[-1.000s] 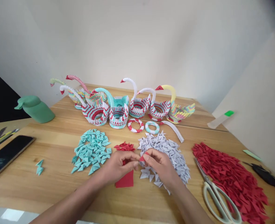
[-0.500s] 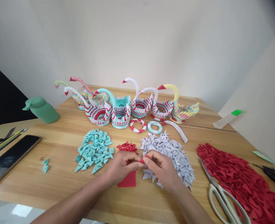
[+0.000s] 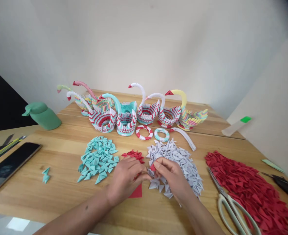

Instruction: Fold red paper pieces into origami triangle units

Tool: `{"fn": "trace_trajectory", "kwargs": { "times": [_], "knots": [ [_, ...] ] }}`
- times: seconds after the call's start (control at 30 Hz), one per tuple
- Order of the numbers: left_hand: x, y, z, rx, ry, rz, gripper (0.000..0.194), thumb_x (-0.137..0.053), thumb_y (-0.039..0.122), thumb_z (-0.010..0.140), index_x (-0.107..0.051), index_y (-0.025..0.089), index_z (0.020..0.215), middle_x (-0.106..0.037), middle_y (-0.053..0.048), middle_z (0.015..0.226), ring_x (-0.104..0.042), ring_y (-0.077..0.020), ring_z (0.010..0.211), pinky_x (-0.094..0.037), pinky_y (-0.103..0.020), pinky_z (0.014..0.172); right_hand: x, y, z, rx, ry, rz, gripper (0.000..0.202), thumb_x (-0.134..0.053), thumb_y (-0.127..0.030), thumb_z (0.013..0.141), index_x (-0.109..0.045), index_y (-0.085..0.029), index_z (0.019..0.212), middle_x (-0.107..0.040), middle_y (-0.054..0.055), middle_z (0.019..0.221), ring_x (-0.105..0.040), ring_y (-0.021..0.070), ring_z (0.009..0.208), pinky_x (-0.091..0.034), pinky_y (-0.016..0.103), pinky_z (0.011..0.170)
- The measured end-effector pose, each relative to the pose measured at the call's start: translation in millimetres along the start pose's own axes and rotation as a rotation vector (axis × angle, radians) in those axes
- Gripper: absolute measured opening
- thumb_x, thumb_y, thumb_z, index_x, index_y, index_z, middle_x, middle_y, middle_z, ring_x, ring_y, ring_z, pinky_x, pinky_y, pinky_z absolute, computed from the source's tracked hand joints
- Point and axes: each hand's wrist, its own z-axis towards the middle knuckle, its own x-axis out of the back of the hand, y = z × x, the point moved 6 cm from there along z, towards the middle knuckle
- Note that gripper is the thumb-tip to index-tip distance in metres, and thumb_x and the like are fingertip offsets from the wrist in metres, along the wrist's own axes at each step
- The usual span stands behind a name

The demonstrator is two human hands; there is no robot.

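Observation:
A small folded red paper piece point(image 3: 153, 167) is pinched between the thumb and fingers of my right hand point(image 3: 169, 173), over the left edge of the pale grey pile of paper triangles point(image 3: 183, 163). Just left of it, my left hand point(image 3: 130, 174) has its thumb and fingers curled together; a bit of red shows beneath the fingers, too hidden to make out. Under my left hand lies a flat red paper sheet point(image 3: 136, 192), partly covered. Behind that hand sits a small heap of red folded pieces point(image 3: 135, 154).
Turquoise triangles point(image 3: 98, 158) lie left, a phone point(image 3: 11, 164) and green jug point(image 3: 42, 116) farther left. Scissors point(image 3: 228, 195) and a big red pile point(image 3: 249, 189) are right. Paper swans point(image 3: 126, 122) and two rings point(image 3: 144, 133) stand behind.
My hands have moved slightly apart. The red piece that was between both hands' fingertips is now in my right hand only. My left hand has turned palm down over the red sheet.

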Motion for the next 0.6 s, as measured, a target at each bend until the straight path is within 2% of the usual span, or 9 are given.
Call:
{"fn": "trace_trajectory", "kwargs": {
  "times": [0.07, 0.13, 0.3, 0.4, 0.6],
  "knots": [
    [1.4, 3, -1, -0.051, 0.029, 0.037, 0.017, -0.060, 0.024, 0.086, -0.063, 0.016, 0.072, -0.064, -0.002, 0.064, -0.054, -0.0137, 0.062, -0.036, -0.025, 0.063, -2, 1, 0, -0.010, -0.018, 0.045, 0.038, -0.059, -0.047, 0.085, -0.052, -0.017, 0.063, -0.049, -0.003, 0.057, -0.044, 0.0109, 0.054, -0.035, 0.023, 0.052],
    [0.5, 2, 1, -0.027, 0.016, -0.012, 0.016, -0.060, 0.023, 0.087, -0.064, 0.016, 0.073, -0.065, -0.003, 0.066, -0.055, -0.0138, 0.064, -0.037, -0.025, 0.064, -4, 1, 1, -0.018, -0.029, 0.073, 0.037, -0.059, -0.047, 0.085, -0.052, -0.018, 0.063, -0.048, -0.003, 0.056, -0.044, 0.0108, 0.054, -0.035, 0.023, 0.052],
    [-9.4, -14, 3, 0.296, -0.081, -0.406, 0.025, -0.062, 0.034, 0.085, -0.067, 0.014, 0.069, -0.065, -0.003, 0.064, -0.057, -0.0129, 0.060, -0.041, -0.022, 0.059, -5, 0, 0, -0.012, -0.020, 0.016, 0.037, -0.058, -0.047, 0.084, -0.052, -0.018, 0.063, -0.050, -0.003, 0.056, -0.045, 0.0121, 0.055, -0.035, 0.024, 0.055],
    [-17.0, -19, 1, 0.435, -0.138, -0.599, 0.027, -0.064, 0.036, 0.082, -0.069, 0.015, 0.068, -0.066, -0.003, 0.065, -0.056, -0.0127, 0.059, -0.041, -0.021, 0.057, -4, 0, -1, -0.010, -0.010, -0.072, 0.037, -0.056, -0.049, 0.084, -0.055, -0.018, 0.065, -0.050, -0.002, 0.057, -0.045, 0.0127, 0.056, -0.034, 0.024, 0.053],
    [-23.5, -26, -5, 0.592, -0.165, -0.695, 0.025, -0.066, 0.034, 0.077, -0.067, 0.013, 0.066, -0.061, -0.001, 0.060, -0.049, -0.0106, 0.057, -0.038, -0.021, 0.056, -4, -9, -5, 0.119, 0.041, -0.249, 0.033, -0.052, -0.045, 0.087, -0.055, -0.019, 0.066, -0.046, -0.002, 0.060, -0.042, 0.0137, 0.057, -0.034, 0.024, 0.053]
  ]
}}
